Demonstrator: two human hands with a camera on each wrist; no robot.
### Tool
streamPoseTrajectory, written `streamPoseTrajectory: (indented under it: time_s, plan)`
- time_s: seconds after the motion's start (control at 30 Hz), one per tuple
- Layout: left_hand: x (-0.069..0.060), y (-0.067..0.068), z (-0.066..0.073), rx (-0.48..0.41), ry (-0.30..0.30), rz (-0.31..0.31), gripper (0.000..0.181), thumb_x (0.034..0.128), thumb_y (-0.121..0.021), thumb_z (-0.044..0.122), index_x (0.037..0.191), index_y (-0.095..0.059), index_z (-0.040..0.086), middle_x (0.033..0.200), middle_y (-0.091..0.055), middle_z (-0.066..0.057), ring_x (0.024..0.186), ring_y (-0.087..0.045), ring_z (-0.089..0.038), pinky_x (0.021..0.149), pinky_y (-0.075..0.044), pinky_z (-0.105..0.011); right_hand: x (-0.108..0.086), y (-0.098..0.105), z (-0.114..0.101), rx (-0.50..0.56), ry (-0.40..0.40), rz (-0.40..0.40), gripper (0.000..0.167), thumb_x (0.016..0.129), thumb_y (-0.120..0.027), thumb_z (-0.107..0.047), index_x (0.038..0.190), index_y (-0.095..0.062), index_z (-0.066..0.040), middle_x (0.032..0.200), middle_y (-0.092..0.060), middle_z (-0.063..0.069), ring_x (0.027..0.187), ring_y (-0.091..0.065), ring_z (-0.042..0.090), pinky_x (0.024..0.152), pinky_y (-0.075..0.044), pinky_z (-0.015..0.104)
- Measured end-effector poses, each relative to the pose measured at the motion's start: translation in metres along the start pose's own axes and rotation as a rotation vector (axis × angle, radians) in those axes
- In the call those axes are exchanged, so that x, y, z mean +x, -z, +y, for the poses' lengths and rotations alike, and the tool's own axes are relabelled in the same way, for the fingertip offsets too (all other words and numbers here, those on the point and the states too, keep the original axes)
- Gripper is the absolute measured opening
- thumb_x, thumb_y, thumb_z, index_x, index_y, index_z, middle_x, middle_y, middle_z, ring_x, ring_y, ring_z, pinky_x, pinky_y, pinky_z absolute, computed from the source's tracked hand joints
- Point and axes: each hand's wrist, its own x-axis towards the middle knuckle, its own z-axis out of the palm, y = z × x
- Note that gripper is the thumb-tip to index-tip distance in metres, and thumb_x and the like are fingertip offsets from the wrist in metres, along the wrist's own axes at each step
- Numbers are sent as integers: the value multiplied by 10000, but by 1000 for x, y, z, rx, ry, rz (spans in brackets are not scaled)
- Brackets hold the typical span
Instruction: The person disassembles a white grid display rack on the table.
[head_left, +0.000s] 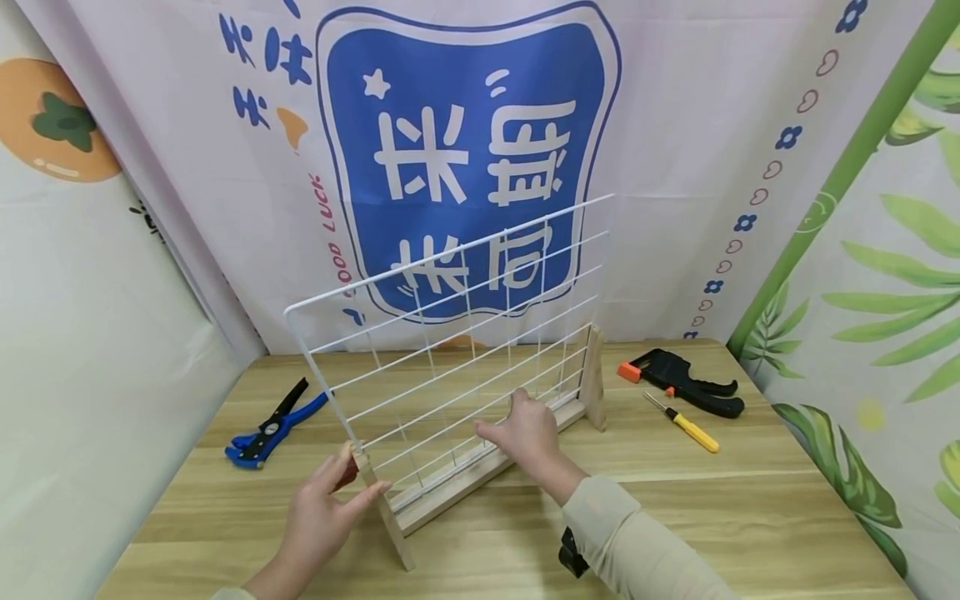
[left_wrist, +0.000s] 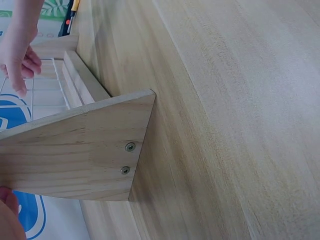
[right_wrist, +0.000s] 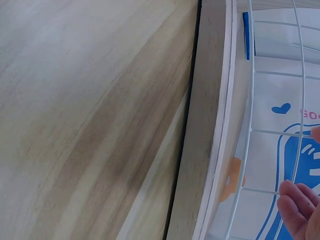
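A white wire grid panel [head_left: 450, 333] stands upright in a wooden frame, its lower edge along a wooden base rail [head_left: 480, 483]. My left hand [head_left: 322, 508] grips the near wooden end piece [head_left: 390, 521], thumb on one side and fingers on the other. In the left wrist view two screws show in that end piece [left_wrist: 85, 155]. My right hand [head_left: 528, 433] is at the lower wires, above the rail. In the right wrist view its fingertips [right_wrist: 290, 200] appear to touch a wire, while the thumb tip stands apart from them. The far end piece [head_left: 592, 379] is upright.
Blue-handled cutters [head_left: 270, 425] lie on the left of the wooden table [head_left: 712, 517]. On the right are a black-and-orange pistol-grip tool [head_left: 686, 379] and a yellow-handled screwdriver [head_left: 686, 425]. A black object [head_left: 572, 554] is partly hidden by my right sleeve. A printed curtain hangs behind.
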Motion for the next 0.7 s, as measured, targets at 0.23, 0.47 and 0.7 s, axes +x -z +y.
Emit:
streamPoseTrajectory:
  time_s: [0.23, 0.47, 0.7]
  plan:
    - [1, 1, 1, 0, -16, 17, 645, 605, -849, 81, 1164, -578, -94, 936, -673, -143, 808, -668, -308, 694, -582, -337, 3, 4, -1, -1, -6, -20, 520, 636, -764, -488, 770, -530, -43, 491, -316, -62, 407, -302, 84, 321, -255, 181]
    - [1, -1, 0, 9, -27, 28, 623, 590, -855, 66, 1145, -605, -65, 916, -675, -99, 804, -663, -275, 709, -563, -261, 3, 7, -4, -26, -1, -2, 544, 627, -764, -497, 809, -557, -29, 493, -402, -32, 416, -364, 108, 332, -299, 193]
    - [1, -1, 0, 13, -31, 27, 619, 588, -854, 68, 1140, -606, -62, 903, -671, -101, 791, -666, -287, 699, -574, -290, 4, 11, -5, -8, -4, -5, 534, 617, -769, -501, 782, -537, -49, 499, -402, -37, 431, -375, 117, 348, -308, 199]
